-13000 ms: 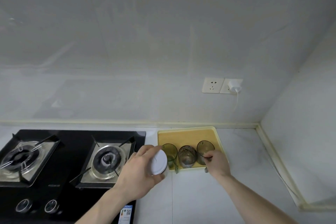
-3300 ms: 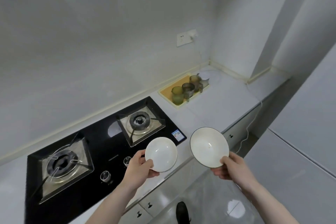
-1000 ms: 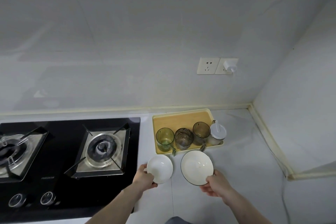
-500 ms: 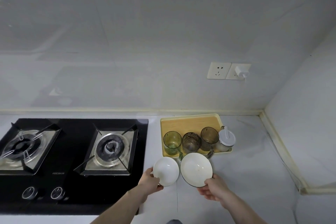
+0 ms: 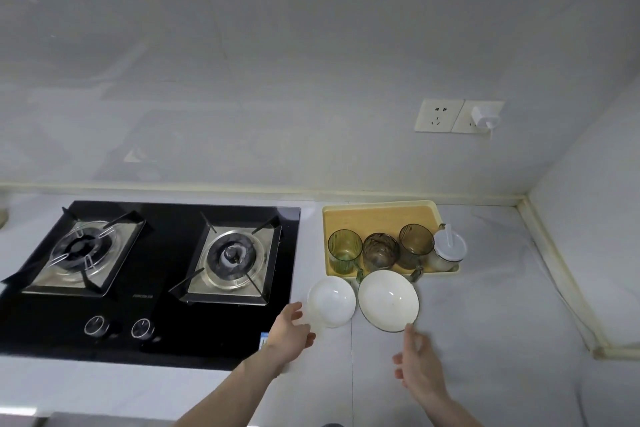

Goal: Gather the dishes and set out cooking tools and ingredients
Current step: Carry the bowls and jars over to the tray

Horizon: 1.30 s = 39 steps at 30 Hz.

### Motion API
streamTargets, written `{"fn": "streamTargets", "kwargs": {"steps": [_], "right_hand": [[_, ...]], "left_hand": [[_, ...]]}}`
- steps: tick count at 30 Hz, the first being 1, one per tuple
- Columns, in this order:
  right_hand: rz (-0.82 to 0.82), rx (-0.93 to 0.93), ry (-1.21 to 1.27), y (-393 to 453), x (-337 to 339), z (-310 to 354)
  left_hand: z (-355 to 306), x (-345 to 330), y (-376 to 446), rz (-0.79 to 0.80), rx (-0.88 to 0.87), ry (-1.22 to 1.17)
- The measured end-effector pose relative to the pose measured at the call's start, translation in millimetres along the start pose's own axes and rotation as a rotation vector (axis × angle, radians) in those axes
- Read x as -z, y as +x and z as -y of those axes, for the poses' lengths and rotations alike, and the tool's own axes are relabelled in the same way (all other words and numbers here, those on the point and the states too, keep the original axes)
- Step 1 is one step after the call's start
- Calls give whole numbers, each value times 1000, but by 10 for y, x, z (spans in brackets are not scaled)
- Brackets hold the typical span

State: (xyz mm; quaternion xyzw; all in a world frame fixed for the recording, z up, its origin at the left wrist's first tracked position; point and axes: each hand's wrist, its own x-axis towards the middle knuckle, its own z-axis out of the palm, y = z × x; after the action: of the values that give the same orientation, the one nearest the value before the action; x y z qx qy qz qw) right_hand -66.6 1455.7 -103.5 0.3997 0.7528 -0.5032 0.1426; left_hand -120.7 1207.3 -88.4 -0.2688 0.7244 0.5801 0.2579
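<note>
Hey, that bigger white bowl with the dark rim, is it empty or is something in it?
Empty. The bigger bowl sits upright on the counter, its white inside bare apart from light glints.

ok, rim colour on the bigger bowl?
Dark, near-black rim on the white bigger bowl; head view.

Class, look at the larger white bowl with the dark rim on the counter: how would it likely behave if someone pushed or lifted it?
The larger bowl looks glazed and rigid, probably ceramic, so likely breakable if dropped. Its glossy surface suggests it would slide on the smooth counter rather than tip. It sits very close to the small bowl, so a leftward push might knock them together.
</note>
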Motion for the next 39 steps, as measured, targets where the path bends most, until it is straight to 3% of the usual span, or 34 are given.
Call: {"fn": "streamTargets", "kwargs": {"steps": [5, 14, 18, 30, 39], "right_hand": [[124, 101, -216, -209, -342, -330], [497, 403, -568, -923, -1102, 330], [592, 591, -573, -1519, -1671, 720], [883, 874, -446, -3717, -3521, 1242], [1006, 1016, -484, -4721, -4350, 1377]], "left_hand": [[276, 292, -291, -23, -94, 132], [619, 1251, -834, -187, -276, 366], [821, 1945, -1213, -303, -330, 384], [1826, 4330, -2569, -667, -353, 416], [2296, 5377, -3134, -798, -330, 367]]}}
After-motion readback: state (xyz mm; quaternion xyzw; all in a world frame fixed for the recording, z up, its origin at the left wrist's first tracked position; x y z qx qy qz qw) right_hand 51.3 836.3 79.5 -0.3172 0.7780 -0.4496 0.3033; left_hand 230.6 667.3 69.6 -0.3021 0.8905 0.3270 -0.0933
